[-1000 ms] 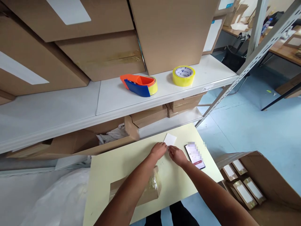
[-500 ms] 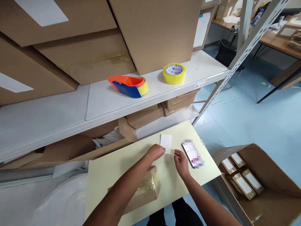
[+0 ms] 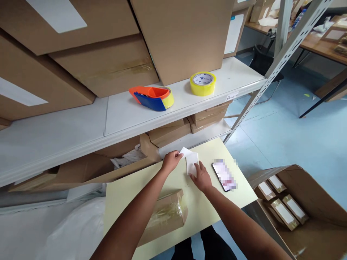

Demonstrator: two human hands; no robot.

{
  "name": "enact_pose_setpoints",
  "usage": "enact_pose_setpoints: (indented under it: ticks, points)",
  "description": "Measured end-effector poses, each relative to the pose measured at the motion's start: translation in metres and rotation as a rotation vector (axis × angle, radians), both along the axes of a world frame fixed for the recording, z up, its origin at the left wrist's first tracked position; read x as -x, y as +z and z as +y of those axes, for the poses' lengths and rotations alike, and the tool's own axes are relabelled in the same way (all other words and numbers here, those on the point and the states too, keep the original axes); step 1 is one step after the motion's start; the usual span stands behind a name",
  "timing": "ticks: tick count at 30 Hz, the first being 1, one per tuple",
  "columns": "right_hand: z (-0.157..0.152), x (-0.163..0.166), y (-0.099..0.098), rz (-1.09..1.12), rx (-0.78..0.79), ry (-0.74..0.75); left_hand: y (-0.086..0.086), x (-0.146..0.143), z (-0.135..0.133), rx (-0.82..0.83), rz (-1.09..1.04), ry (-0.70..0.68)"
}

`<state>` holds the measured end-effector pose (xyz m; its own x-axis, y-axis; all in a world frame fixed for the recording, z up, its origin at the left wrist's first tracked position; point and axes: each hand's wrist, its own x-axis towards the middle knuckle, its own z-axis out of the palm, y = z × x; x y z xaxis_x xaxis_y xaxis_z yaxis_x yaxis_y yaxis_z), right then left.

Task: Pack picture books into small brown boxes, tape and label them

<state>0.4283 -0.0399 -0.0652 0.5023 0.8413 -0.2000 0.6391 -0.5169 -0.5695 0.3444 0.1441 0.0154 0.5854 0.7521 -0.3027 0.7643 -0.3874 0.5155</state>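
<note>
My left hand point(image 3: 171, 161) is closed, with thumb and fingertips pinching a white label point(image 3: 185, 152) by its left end. That label is raised at a slant over the top of a small stack of white labels point(image 3: 192, 162) on the cream table point(image 3: 121, 195). My right hand point(image 3: 201, 176) grips the lower right part of the stack, thumb at its bottom edge and fingers along its right side. Closer to my body lies a taped cardboard box point(image 3: 168, 213), partly covered by my left forearm. A phone point(image 3: 223, 176) with a blurred screen rests right of my right hand.
On the white shelf point(image 3: 121, 119) ahead are an orange and blue tape dispenser point(image 3: 152, 97) and a yellow tape roll point(image 3: 202, 84). Large cartons point(image 3: 187, 39) stand behind them. At lower right, an open carton point(image 3: 320, 202) holds several small labelled boxes point(image 3: 284, 214).
My left hand has moved up and left and now holds a label lifted off the stack. My right hand has moved left onto the stack.
</note>
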Motion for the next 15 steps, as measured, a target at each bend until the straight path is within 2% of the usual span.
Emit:
enact_pose_setpoints:
  ticks: [5, 11, 15]
  points:
    - [0.041, -0.001, -0.005, -0.171, 0.128, -0.004, 0.003, -0.009, 0.0, 0.007, 0.01, 0.025]
    - [0.051, -0.023, -0.002, -0.159, 0.184, 0.151, -0.003, -0.006, 0.004, 0.068, -0.017, 0.114]
    - [0.059, -0.017, -0.005, -0.146, 0.212, 0.14, -0.012, 0.001, 0.007, 0.171, -0.041, 0.207]
